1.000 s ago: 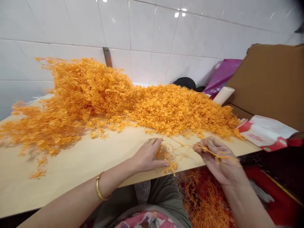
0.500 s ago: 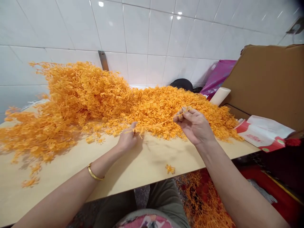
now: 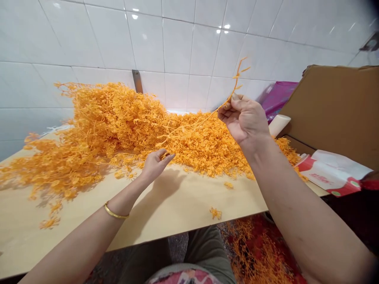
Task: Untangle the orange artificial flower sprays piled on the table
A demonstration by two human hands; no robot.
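Observation:
My right hand (image 3: 245, 116) is raised above the pile, thumb and fingers pinching a thin orange plastic stem (image 3: 237, 77). The stem's short bare twigs point up past the fingers, and its long forked end slants down to the left. Below that end, my left hand (image 3: 155, 165) hovers over the table's edge of the pile, thumb and fingers apart; orange bits show just behind its fingertips. A big heap of orange artificial flower sprigs (image 3: 118, 114) covers the left, and loose orange florets (image 3: 204, 148) spread across the middle. Single florets (image 3: 216, 213) lie on the tabletop.
The pale table (image 3: 189, 201) ends close to my lap. At right stand a large cardboard box (image 3: 337, 110), a white roll (image 3: 279, 124), a purple bag (image 3: 278, 96) and a red-and-white packet (image 3: 331, 171). Bare orange stems (image 3: 251, 252) are heaped on the floor below.
My right hand has risen with the stem, drawing it away from my left hand. The left hand's fingers have loosened, and another floret now lies on the table near the pile.

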